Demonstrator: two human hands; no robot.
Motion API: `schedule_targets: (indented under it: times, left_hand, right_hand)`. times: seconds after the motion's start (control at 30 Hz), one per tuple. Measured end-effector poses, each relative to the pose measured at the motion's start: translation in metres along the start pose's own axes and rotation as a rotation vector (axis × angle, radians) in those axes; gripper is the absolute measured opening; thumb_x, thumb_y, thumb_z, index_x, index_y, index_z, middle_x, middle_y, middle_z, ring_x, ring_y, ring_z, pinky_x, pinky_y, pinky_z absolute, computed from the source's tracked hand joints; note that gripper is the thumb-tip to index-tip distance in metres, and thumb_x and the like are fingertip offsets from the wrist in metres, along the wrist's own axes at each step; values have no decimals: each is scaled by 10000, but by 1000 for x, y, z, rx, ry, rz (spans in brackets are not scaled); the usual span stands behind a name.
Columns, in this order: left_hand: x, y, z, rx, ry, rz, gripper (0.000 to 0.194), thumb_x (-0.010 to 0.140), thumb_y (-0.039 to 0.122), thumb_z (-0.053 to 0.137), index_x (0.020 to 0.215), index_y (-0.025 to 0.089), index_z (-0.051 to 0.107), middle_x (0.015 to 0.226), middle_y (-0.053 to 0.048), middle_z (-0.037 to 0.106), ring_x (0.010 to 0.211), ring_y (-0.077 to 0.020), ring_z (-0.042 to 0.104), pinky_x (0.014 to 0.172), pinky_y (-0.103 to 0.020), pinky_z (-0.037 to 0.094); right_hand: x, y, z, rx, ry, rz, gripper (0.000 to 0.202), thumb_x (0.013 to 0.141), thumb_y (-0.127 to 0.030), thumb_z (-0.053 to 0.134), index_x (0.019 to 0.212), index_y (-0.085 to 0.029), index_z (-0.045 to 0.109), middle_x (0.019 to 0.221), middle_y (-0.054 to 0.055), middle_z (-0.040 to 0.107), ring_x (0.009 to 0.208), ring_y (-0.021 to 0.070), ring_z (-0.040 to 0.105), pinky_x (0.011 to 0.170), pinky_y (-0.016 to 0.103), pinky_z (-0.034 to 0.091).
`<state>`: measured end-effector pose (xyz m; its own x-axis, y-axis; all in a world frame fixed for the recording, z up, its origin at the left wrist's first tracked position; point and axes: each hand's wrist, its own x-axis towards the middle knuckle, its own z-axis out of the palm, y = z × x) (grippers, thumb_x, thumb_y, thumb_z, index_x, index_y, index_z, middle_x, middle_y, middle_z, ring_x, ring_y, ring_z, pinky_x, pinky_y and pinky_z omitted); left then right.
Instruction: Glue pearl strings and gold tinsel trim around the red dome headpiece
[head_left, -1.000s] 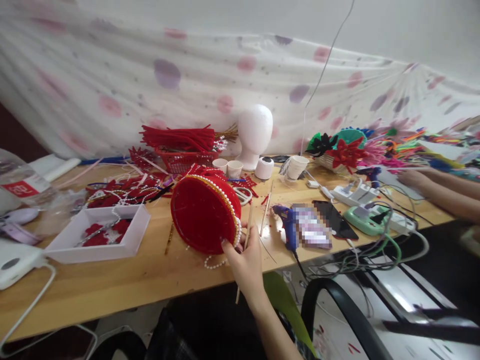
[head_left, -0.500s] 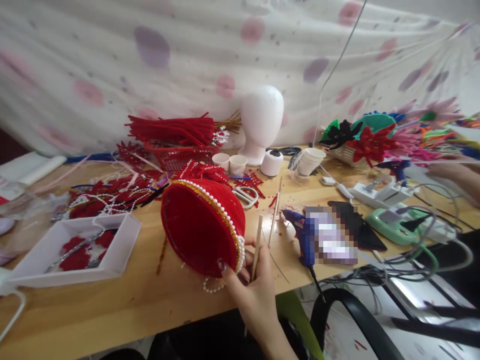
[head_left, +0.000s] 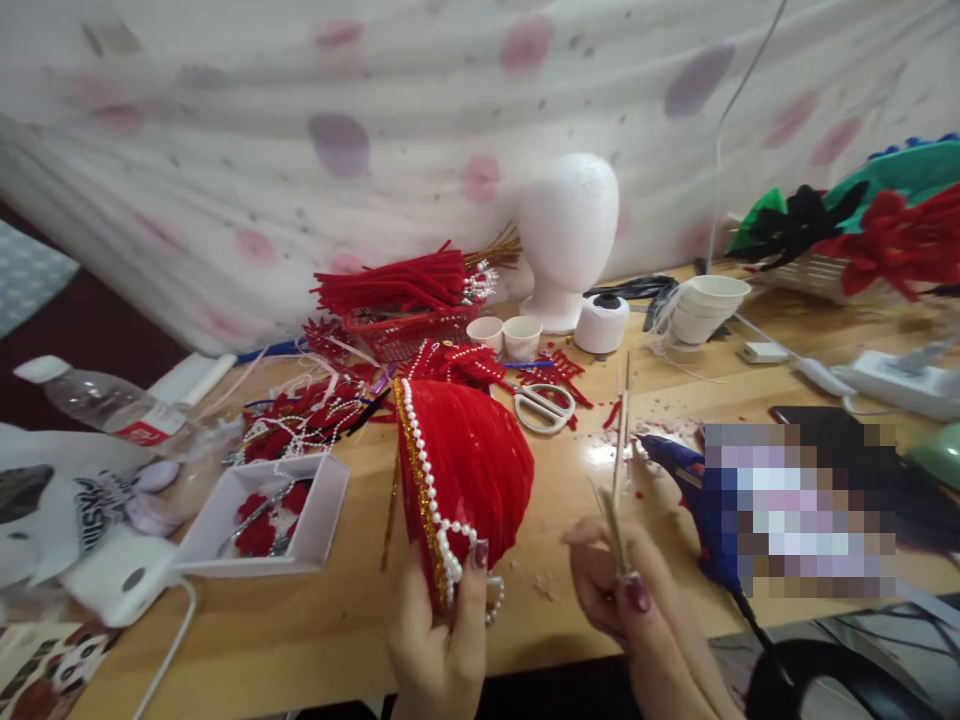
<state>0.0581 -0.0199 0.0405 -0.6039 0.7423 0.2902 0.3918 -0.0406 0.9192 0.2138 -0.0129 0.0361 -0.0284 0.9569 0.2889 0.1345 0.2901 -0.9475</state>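
Note:
A red fabric-covered cap (head_left: 480, 470) is tilted on its side above the wooden table, its rounded crown toward the right. Gold trim and a string of white pearl beads (head_left: 418, 430) run along its rim, and a loose end of beads dangles at the bottom. My left hand (head_left: 439, 640) grips the rim from below, thumb over the beads. To the right, my right hand (head_left: 637, 620) is closed on a thin wooden stick (head_left: 616, 535), which points up and is slightly blurred. Another thin stick (head_left: 623, 430) lies on the table behind it.
A blue glue gun (head_left: 697, 510) lies right of my right hand. Scissors (head_left: 546, 408), paper cups (head_left: 521, 338), and a white foam head (head_left: 574, 235) stand or lie behind the cap. A white box (head_left: 322, 530) holds red pieces at left, near a plastic bottle (head_left: 105, 400).
The cap has turned so its crown shows instead of its hollow inside. My left hand has come in and holds it. My right hand has let go of the cap and keeps the stick.

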Motion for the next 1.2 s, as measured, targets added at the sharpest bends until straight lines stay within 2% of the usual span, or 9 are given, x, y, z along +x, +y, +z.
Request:
schedule_targets:
  times: [0.13,0.2,0.3,0.4,0.5,0.67,0.87,1.1,1.2]
  left_hand:
    - [0,2,-6,-68,122,-7,455,790,535,768,1061,174,713,935,-81,794,796,-226,760,679,-255,614]
    - [-2,9,-4,-139,116,-6,397,832,509,744,1045,176,708,854,-61,794,712,-206,760,596,-230,608]
    - [-2,14,1,-281,129,55,356,927,446,656,1174,189,661,934,-57,814,747,-189,783,617,-218,629]
    - [6,3,1,-264,162,317,302,924,278,674,1208,178,659,1047,-72,805,824,-181,786,675,-218,640]
    - [18,-13,-4,-171,163,561,288,861,110,707,1141,178,694,988,-43,790,794,-155,761,686,-213,626]
    - [31,-15,-11,-146,46,753,289,892,30,621,1154,147,656,982,-57,749,853,-151,724,721,-231,600]
    - [32,-5,-11,-126,51,754,231,920,56,598,1125,156,626,980,-53,725,898,-146,723,771,-226,605]
    - [29,-16,-10,-144,34,692,423,874,29,636,1266,181,591,1019,-66,759,882,-175,753,732,-249,633]
    - [29,-18,-14,-80,22,670,382,883,82,644,1253,169,608,1023,-88,780,885,-204,772,746,-273,649]
  right_hand:
    - [12,-21,-13,-325,-23,-215,170,1028,-320,503,953,-275,649,666,-20,611,561,138,618,524,203,476]
    - [20,-32,-18,-454,-125,-372,209,1020,-250,502,1156,-296,653,712,-15,647,562,135,642,529,196,495]
    - [29,-41,-25,-630,-215,-497,498,993,-122,428,1446,-298,533,788,10,677,573,128,667,524,187,519]
    - [33,-42,-27,-729,-217,-546,584,957,-62,427,1489,-287,518,844,32,699,623,126,696,545,185,538]
    - [34,-44,-25,-722,-158,-559,535,950,-60,499,1417,-300,597,926,45,729,732,140,726,605,203,556]
    - [41,-50,-14,-657,-121,-554,519,937,-28,527,1363,-302,639,916,29,707,742,132,696,639,232,546]
    - [50,-45,-11,-606,-135,-588,558,921,11,535,1383,-288,629,912,19,689,751,113,683,647,209,537]
    - [51,-42,-13,-587,-176,-594,573,928,12,536,1404,-299,605,927,33,692,759,128,694,630,223,552]
    - [52,-41,-14,-583,-191,-593,581,926,19,534,1406,-303,600,945,33,697,762,125,702,624,215,556]
